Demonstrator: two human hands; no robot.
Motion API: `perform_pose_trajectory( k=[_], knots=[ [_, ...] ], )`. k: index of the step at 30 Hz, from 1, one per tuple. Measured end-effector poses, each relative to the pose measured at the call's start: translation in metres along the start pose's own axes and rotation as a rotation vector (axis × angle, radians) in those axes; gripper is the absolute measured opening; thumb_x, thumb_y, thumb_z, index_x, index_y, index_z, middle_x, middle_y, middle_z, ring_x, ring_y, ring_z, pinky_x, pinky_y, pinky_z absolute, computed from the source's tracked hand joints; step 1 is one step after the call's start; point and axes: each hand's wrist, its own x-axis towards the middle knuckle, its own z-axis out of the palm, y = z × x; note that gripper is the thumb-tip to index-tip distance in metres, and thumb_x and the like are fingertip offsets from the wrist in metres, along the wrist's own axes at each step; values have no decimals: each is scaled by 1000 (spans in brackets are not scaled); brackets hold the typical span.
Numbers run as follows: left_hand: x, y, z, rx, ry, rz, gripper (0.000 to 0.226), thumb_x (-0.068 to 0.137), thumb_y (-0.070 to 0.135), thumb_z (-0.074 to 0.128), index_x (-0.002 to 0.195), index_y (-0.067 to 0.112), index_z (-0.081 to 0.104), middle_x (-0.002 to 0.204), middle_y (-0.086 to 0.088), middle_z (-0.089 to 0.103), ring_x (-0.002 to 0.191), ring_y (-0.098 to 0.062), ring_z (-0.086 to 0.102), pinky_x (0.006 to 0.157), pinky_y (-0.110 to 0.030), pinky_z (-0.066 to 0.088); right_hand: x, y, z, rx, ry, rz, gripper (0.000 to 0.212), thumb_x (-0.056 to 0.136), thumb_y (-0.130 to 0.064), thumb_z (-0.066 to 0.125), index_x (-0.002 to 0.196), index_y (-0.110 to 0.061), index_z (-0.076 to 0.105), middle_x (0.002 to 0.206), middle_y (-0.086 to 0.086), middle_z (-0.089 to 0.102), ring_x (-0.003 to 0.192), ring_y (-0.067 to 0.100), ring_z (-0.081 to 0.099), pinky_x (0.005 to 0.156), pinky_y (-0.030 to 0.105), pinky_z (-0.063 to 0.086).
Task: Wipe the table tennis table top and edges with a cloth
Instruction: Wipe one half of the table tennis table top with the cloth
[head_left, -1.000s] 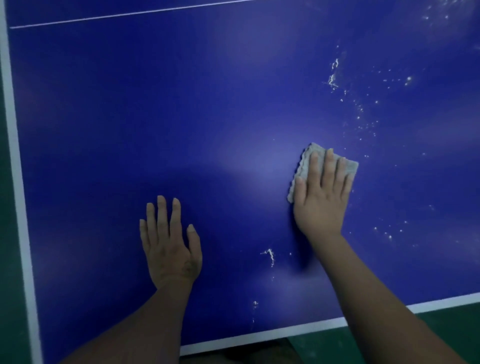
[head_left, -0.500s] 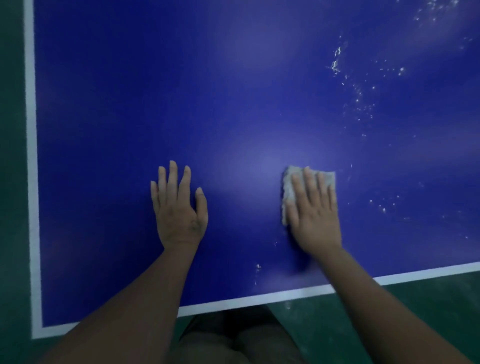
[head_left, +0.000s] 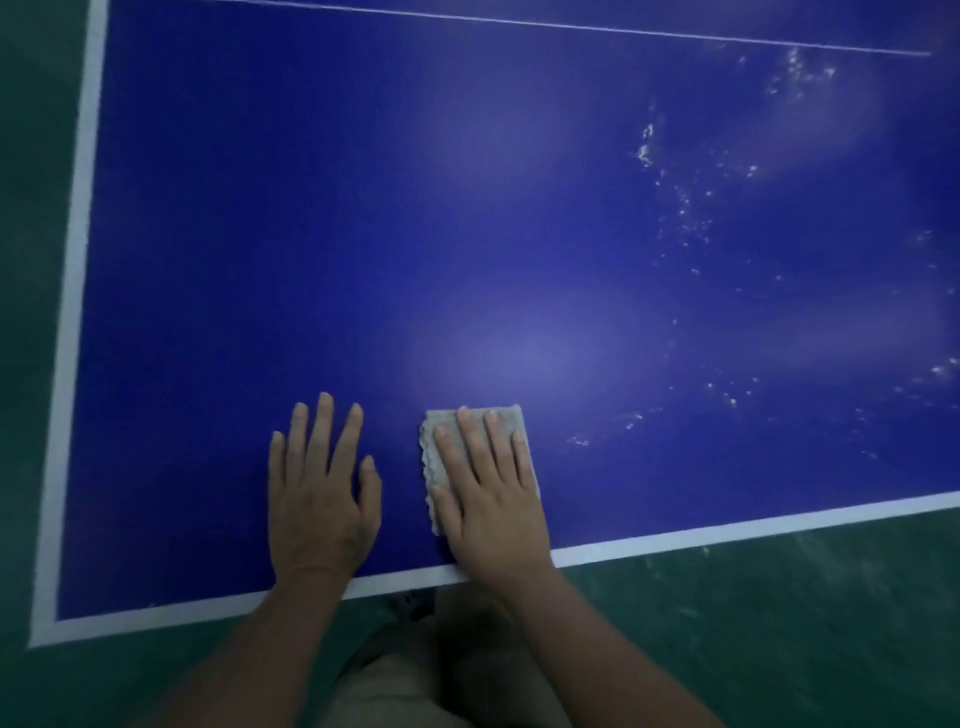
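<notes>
The blue table tennis table top (head_left: 363, 234) fills most of the head view, with a white border along its left and near edges. A small grey cloth (head_left: 434, 467) lies flat on the top close to the near edge. My right hand (head_left: 493, 493) presses on it with straight fingers and covers most of it. My left hand (head_left: 317, 493) rests flat on the bare blue surface just left of the cloth, fingers spread. White specks and smears (head_left: 675, 208) dot the right part of the top.
Green floor (head_left: 779, 623) shows beyond the near edge and past the left edge. The table's near-left corner (head_left: 47, 631) is in view. A thin white centre line (head_left: 571, 28) crosses the far part. My legs (head_left: 415, 675) stand just below the near edge.
My right hand has dragged the cloth left and toward the near edge. The left hand now lies nearer that edge too, and the view has pulled back to show the corner.
</notes>
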Motion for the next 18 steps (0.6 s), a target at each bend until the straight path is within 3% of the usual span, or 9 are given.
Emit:
perform_pose_trajectory(
  k=[3,7,11,18],
  knots=[
    [-1,-1,-1,-12,1,-7,64,109,39,38,169,17,34,179,-11,21,168,-30,10,135,-58,14,-10,51,-6,-51,-7,-4,64,112,-43,38,171,-26,20,180,1,8,166,26,3,132,56,16],
    [-1,-1,-1,-11,7,-4,64,109,40,36,169,19,33,179,-10,20,168,-29,10,135,-56,12,1,116,-23,-52,-10,295,64,113,-46,22,172,-28,5,180,0,-2,166,22,-9,133,56,5],
    [-2,0,-3,3,18,-5,63,110,40,35,170,19,32,180,-9,19,168,-29,9,136,-55,11,34,91,-18,-46,56,512,66,112,-49,14,172,-22,4,180,8,0,166,32,-4,132,58,-1],
    [-2,1,-3,-19,38,-4,62,111,40,36,169,20,34,179,-8,20,168,-29,10,135,-55,12,-6,-26,9,-26,20,148,67,114,-44,27,172,-19,5,180,9,-1,166,33,-5,134,56,4]
  ],
)
